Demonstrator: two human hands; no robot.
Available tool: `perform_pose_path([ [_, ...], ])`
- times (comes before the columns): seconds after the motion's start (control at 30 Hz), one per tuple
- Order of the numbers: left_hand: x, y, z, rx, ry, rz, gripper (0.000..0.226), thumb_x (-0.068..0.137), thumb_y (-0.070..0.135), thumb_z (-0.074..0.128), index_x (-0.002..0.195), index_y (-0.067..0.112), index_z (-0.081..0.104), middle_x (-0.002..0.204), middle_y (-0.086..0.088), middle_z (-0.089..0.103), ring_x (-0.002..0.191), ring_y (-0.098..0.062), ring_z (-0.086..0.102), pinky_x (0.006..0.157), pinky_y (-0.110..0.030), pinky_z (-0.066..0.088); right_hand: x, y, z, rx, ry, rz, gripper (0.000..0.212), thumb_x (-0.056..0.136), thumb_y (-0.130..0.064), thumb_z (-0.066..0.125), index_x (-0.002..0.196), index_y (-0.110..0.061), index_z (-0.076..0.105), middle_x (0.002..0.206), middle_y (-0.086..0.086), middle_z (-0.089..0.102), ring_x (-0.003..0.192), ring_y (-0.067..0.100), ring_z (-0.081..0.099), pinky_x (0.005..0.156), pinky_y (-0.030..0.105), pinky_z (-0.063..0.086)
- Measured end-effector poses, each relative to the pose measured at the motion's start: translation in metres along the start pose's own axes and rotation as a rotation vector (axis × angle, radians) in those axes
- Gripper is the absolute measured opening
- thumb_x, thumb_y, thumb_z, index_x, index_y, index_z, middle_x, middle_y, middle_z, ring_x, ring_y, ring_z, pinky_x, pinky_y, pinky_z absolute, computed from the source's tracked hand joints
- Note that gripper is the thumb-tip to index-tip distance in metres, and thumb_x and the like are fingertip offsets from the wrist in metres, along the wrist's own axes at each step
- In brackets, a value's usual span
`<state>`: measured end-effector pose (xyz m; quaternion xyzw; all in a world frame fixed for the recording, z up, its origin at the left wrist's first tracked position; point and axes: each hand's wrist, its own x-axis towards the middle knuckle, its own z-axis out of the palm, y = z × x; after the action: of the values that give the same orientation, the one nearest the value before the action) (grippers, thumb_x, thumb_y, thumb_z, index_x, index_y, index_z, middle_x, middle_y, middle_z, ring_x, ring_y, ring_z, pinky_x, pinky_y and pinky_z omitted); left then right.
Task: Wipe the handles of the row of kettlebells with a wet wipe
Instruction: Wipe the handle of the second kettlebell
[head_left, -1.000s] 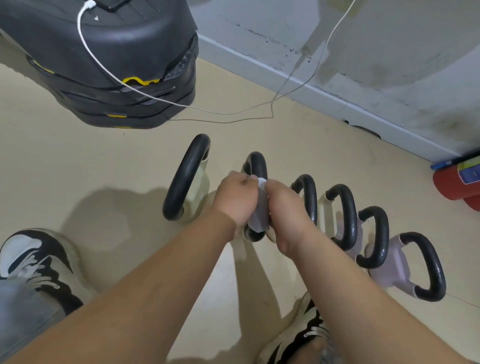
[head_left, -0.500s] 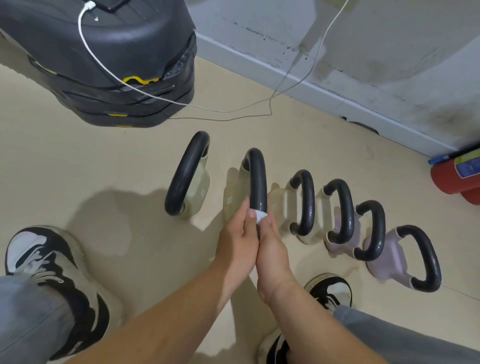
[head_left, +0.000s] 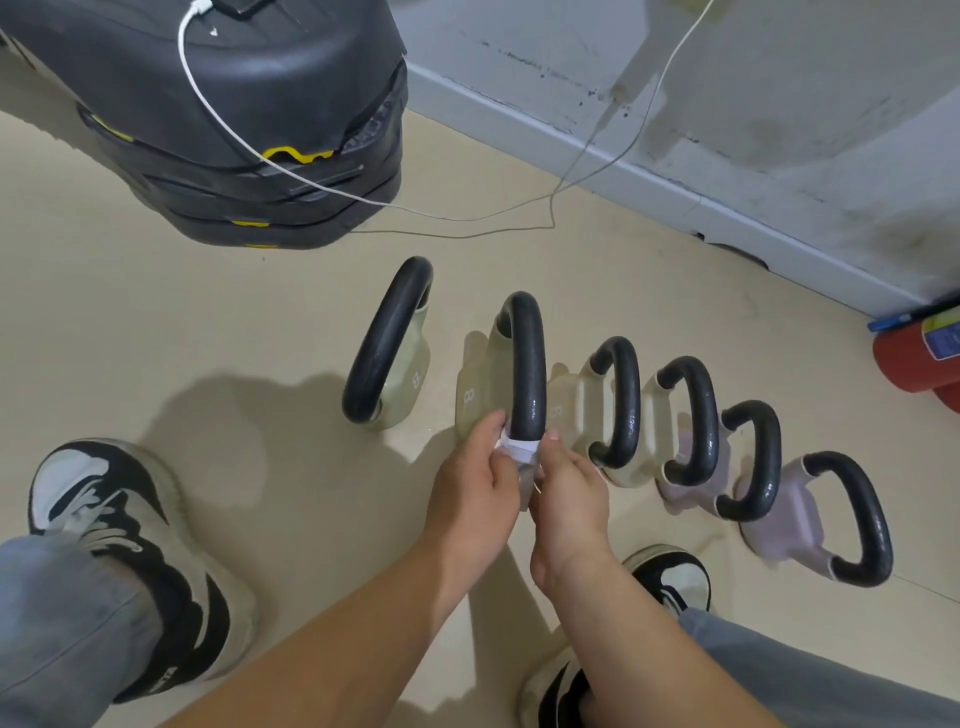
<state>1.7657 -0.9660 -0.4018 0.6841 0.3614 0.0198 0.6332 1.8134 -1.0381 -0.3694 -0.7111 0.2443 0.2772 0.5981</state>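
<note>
Several kettlebells with black handles stand in a row on the beige floor, pale green ones on the left and pale purple ones on the right. A white wet wipe (head_left: 518, 448) is wrapped around the near end of the second kettlebell's handle (head_left: 529, 364). My left hand (head_left: 475, 483) pinches the wipe from the left and my right hand (head_left: 569, 491) pinches it from the right. The first kettlebell's handle (head_left: 384, 338) stands free to the left. Further right are the third handle (head_left: 621, 400) and the last handle (head_left: 857, 514).
A stack of black steps with yellow marks (head_left: 249, 119) sits at the top left, with a white cable (head_left: 322, 184) trailing over the floor. The wall's baseboard (head_left: 675, 202) runs behind the row. A red fire extinguisher (head_left: 917, 358) lies at right. My shoes (head_left: 130, 535) flank the arms.
Both hands slid with the wipe from the top of the second handle down to its near end. The camera view shifted, and my right shoe and leg came into view.
</note>
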Motion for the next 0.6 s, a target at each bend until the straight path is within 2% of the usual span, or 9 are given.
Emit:
perform_pose_path([
  [0.07,0.006,-0.003,0.000,-0.047,0.057,-0.001,0.040,0.098,0.017,0.046,0.133,0.032,0.059,0.126,0.011,0.065,0.113,-0.006,0.061,0.100,-0.026,0.049,-0.002,0.001,-0.002,0.013,-0.016,0.026,0.030,0.102,-0.038,0.060,0.104,-0.014,0.079,0.096,0.005,0.082,0.092,0.018,0.076,0.087,0.032,0.056],
  [0.13,0.009,-0.009,0.002,-0.030,0.100,0.016,0.026,0.098,0.018,0.049,0.111,0.024,0.070,0.108,0.005,0.069,0.096,-0.006,0.063,0.086,-0.020,0.051,-0.002,0.004,-0.002,0.022,-0.044,0.035,0.033,0.103,-0.037,0.056,0.101,-0.016,0.080,0.099,0.002,0.082,0.096,0.015,0.075,0.094,0.032,0.055],
  [0.2,0.009,-0.015,0.007,0.031,0.133,0.023,0.025,0.099,0.021,0.049,0.102,0.016,0.073,0.109,0.001,0.065,0.100,-0.004,0.059,0.084,-0.013,0.045,-0.002,0.009,-0.001,0.014,-0.079,0.030,0.030,0.100,-0.032,0.055,0.100,-0.016,0.081,0.102,0.001,0.080,0.094,0.011,0.072,0.094,0.030,0.053],
  [0.27,0.008,-0.015,0.011,0.012,0.139,-0.009,0.030,0.100,0.028,0.046,0.108,0.018,0.073,0.115,0.000,0.056,0.111,-0.014,0.057,0.096,-0.023,0.048,-0.004,0.013,-0.001,0.007,-0.117,0.018,0.029,0.098,-0.028,0.054,0.104,-0.015,0.080,0.101,0.002,0.078,0.093,0.013,0.069,0.093,0.030,0.050],
  [0.3,0.006,-0.013,0.012,-0.022,0.120,-0.038,0.030,0.102,0.027,0.045,0.116,0.023,0.071,0.116,0.002,0.051,0.113,-0.012,0.056,0.097,-0.022,0.048,-0.005,0.014,-0.002,0.002,-0.130,0.009,0.029,0.099,-0.027,0.054,0.105,-0.014,0.079,0.099,0.003,0.077,0.093,0.014,0.067,0.092,0.031,0.049],
  [0.37,-0.001,-0.009,0.013,-0.072,0.072,-0.081,0.034,0.106,0.022,0.044,0.135,0.028,0.062,0.116,0.007,0.047,0.107,0.008,0.054,0.087,-0.004,0.043,-0.007,0.017,-0.003,-0.004,-0.146,0.001,0.030,0.102,-0.026,0.052,0.110,-0.013,0.078,0.101,0.006,0.078,0.097,0.014,0.070,0.094,0.034,0.051],
  [0.43,-0.009,-0.008,0.015,-0.074,0.033,-0.059,0.038,0.106,0.020,0.044,0.142,0.027,0.055,0.117,0.010,0.048,0.101,0.014,0.054,0.086,-0.002,0.043,-0.009,0.017,-0.005,-0.022,-0.168,0.003,0.033,0.107,-0.025,0.046,0.112,-0.016,0.078,0.107,0.005,0.080,0.104,0.015,0.074,0.097,0.034,0.054],
  [0.53,-0.015,-0.010,0.022,-0.042,0.038,-0.009,0.038,0.104,0.017,0.047,0.139,0.027,0.057,0.118,0.011,0.055,0.109,0.001,0.058,0.101,-0.021,0.048,-0.008,0.014,-0.008,-0.055,-0.170,0.000,0.037,0.109,-0.024,0.043,0.109,-0.019,0.080,0.104,0.004,0.081,0.102,0.015,0.076,0.095,0.033,0.055],
  [0.6,-0.012,-0.012,0.023,-0.090,0.059,-0.012,0.035,0.100,0.011,0.050,0.128,0.027,0.065,0.112,0.010,0.066,0.105,-0.001,0.063,0.095,-0.023,0.052,-0.007,0.010,-0.011,-0.087,-0.163,0.011,0.036,0.109,-0.023,0.045,0.104,-0.018,0.081,0.100,0.005,0.082,0.097,0.014,0.077,0.092,0.031,0.056],
])
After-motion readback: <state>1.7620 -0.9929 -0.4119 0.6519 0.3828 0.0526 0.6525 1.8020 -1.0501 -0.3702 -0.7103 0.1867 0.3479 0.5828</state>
